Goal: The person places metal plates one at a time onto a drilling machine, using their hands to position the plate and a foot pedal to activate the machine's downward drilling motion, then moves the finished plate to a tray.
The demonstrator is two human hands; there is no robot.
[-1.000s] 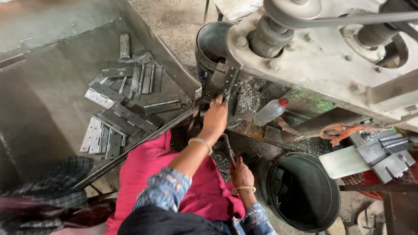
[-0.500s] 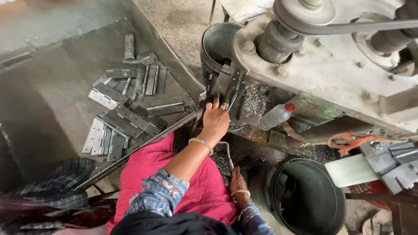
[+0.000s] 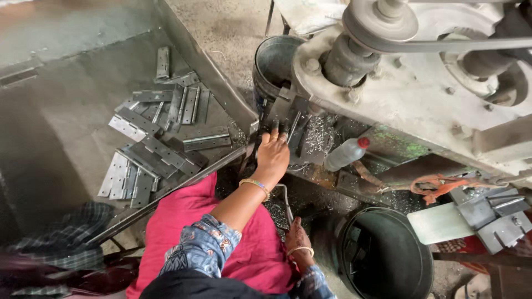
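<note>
My left hand reaches forward to the dark metal fixture at the front of the drilling machine. Its fingers rest on a flat metal hinge piece held in that fixture. A beaded bracelet sits on that wrist. My right hand is low, close to my pink-clad lap, and is closed around a thin metal lever that rises toward the machine. Metal shavings lie around the fixture.
A sloped metal tray on the left holds several grey hinges. A metal bucket stands behind the fixture and a dark round bin sits at lower right. A plastic bottle with a red cap lies on the machine base. Cut metal plates lie at the right.
My left hand stays at the fixture. My right hand has slid slightly lower on the lever. The view has shifted a little.
</note>
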